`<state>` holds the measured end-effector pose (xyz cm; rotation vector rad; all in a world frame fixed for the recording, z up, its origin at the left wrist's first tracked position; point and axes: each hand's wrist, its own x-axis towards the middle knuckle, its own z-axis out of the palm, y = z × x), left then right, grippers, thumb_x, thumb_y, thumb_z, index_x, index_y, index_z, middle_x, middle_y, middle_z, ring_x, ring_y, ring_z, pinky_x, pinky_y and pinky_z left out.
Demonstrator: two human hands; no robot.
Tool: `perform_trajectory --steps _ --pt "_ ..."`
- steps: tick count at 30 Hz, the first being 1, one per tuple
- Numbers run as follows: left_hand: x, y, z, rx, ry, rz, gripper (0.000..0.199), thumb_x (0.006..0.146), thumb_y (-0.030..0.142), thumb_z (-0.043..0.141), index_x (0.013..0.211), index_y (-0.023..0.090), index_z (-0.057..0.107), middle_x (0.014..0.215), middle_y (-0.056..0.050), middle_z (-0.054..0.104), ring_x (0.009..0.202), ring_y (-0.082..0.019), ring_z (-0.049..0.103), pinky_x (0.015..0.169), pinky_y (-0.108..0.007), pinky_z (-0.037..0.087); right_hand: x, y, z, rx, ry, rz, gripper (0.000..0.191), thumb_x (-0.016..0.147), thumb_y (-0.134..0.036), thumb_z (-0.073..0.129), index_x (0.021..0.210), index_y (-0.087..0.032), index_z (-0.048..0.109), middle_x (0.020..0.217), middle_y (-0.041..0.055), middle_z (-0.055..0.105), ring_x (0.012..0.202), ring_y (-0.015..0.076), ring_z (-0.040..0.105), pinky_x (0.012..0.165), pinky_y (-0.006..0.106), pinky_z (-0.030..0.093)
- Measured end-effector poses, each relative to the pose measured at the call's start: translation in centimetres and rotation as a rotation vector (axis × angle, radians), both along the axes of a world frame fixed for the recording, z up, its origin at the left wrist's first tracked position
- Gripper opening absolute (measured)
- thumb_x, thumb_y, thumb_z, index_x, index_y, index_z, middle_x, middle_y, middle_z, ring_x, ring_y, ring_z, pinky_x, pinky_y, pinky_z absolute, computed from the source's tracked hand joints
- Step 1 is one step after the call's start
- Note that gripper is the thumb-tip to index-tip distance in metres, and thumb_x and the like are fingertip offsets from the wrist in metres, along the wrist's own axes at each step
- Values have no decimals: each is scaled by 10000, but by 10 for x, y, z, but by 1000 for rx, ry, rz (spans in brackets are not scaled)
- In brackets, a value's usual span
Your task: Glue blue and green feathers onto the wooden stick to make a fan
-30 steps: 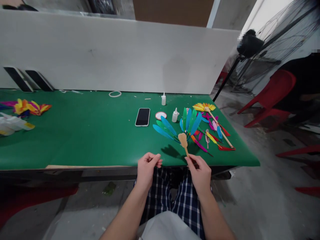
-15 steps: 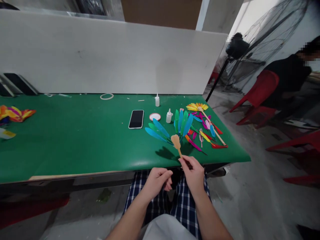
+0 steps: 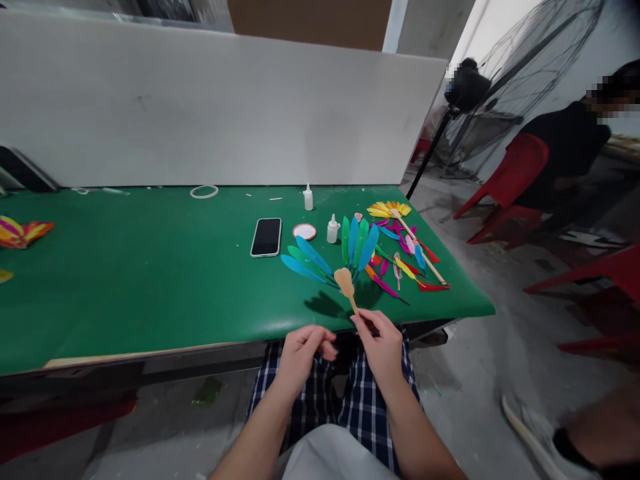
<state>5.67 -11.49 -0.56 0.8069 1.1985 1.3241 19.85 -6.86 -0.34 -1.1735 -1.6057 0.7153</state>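
Note:
My right hand (image 3: 380, 343) pinches the lower end of a wooden handle (image 3: 346, 283), which slants up over the front edge of the green table (image 3: 150, 287). Blue and green feathers (image 3: 357, 243) fan out from its wide head in two groups, with a gap between them. To the left of the handle is my left hand (image 3: 305, 353), its fingers curled loosely and slightly apart, touching nothing. Loose coloured feathers (image 3: 387, 287) lie to the right, beside a yellow feather fan (image 3: 391, 211) on a long stick.
Behind the feathers are two white bottles (image 3: 333, 230) (image 3: 309, 199), a round white lid (image 3: 305, 231) and a phone (image 3: 267, 237). A white board (image 3: 200, 107) stands along the back. At right, a person (image 3: 560, 153) sits on a red chair (image 3: 525, 167); another person's shoe (image 3: 525, 423) shows.
My left hand has risen slightly and its fingers have loosened. The view has shifted a little, and a person's leg and shoe have come in at the lower right.

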Motion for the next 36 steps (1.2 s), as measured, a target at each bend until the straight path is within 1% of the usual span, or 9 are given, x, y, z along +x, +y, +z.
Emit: perform_trajectory --steps 3,5,7,8,12,17,26,32,36 --pt "1 1 1 11 -40 8 377 641 266 678 997 178 594 880 -57 679 693 -160 632 545 -228 475 0 0 -1 7 -3 2 129 759 -260 555 830 -183 632 715 21 606 589 103 544 550 224 463" --pt "1 1 1 1 15 17 219 676 312 645 798 131 647 662 -48 678 589 -144 617 556 -232 469 0 0 -1 6 -4 3 125 760 -257 555 824 -184 632 710 20 604 581 101 539 547 225 460" --pt "0 0 0 -18 46 11 315 748 384 551 613 112 634 455 -30 607 458 -119 570 548 -237 462 0 0 0 6 -7 3 119 757 -254 559 817 -183 633 700 17 600 566 97 532 541 223 455" --pt "-1 1 0 -24 32 8 322 758 392 535 638 113 642 486 -36 624 464 -119 573 546 -239 463 0 0 0 7 -9 0 117 755 -252 562 815 -182 633 697 16 599 565 97 531 539 223 453" --pt "-1 3 1 -16 -63 -3 337 669 291 655 984 181 612 993 -73 650 769 -167 626 595 -237 485 0 0 0 13 -8 -7 118 753 -249 564 819 -179 632 689 16 595 569 99 535 534 222 455" --pt "-2 6 -3 -38 -75 -18 236 718 296 608 896 141 631 816 -68 670 677 -132 605 566 -211 468 0 1 -3 -25 36 11 134 745 -268 567 818 -181 638 708 23 597 580 104 545 536 227 470" --pt "-2 6 0 -66 -120 -17 299 717 318 603 943 121 608 774 -72 653 629 -123 588 551 -213 451 -9 -1 3 -636 627 203 272 743 -418 539 852 -176 598 577 -35 530 410 51 464 357 163 382" --pt "-2 7 -3 -49 -174 -54 403 750 317 565 1100 122 527 796 -81 648 620 -125 590 544 -224 457 -16 -3 4 -750 833 381 244 790 -407 490 806 -173 557 470 -79 426 332 26 382 309 133 302" --pt "-1 7 -4 -22 -129 -56 386 759 315 557 1095 127 540 903 -106 646 767 -160 599 594 -231 470 -20 -6 2 -777 847 404 245 801 -400 478 793 -165 547 460 -84 409 321 20 367 305 129 286"
